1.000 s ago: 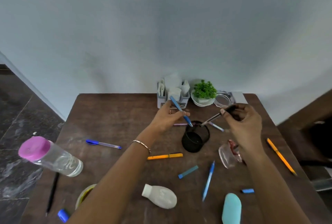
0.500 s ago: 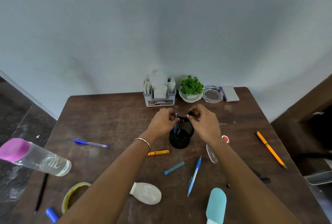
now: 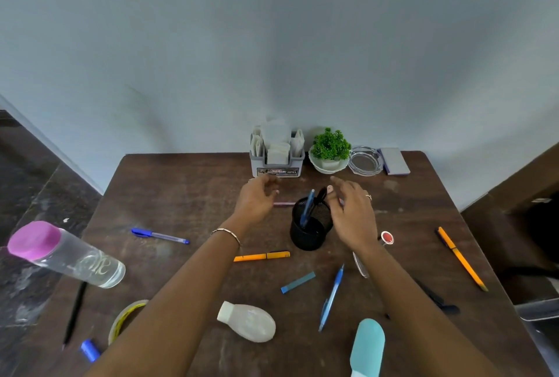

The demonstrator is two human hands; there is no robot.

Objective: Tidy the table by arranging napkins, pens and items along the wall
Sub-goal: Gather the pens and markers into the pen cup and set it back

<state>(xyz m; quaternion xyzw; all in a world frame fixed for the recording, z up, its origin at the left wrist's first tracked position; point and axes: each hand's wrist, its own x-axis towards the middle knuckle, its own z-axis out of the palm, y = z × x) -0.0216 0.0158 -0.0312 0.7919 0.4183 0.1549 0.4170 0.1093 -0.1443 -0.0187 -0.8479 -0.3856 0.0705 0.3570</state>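
A black mesh pen cup (image 3: 311, 225) stands mid-table with a blue pen (image 3: 308, 208) and a black pen (image 3: 321, 195) upright in it. My left hand (image 3: 255, 198) hovers just left of the cup with fingers loosely curled and holds nothing. Right of the cup, my right hand (image 3: 352, 210) is spread with nothing in it. A pink pen (image 3: 284, 203) lies between my hands. Loose pens lie around: a blue-capped one (image 3: 160, 236) at left, an orange marker (image 3: 261, 256), a light blue pen (image 3: 331, 296) and an orange pen (image 3: 461, 258) at right. The napkin holder (image 3: 276, 156) stands by the wall.
Along the wall sit a small plant (image 3: 329, 150), a glass ashtray (image 3: 365, 161) and a grey pad (image 3: 394, 160). A pink-capped bottle (image 3: 65, 254), tape roll (image 3: 125, 320), white bottle (image 3: 246, 320), teal case (image 3: 367, 346), blue chalk (image 3: 298, 282) and black pens (image 3: 74, 314) litter the near table.
One second ago each hand held a pen over the cup. Both pens now stand in the cup, and both hands have let go and drawn apart.
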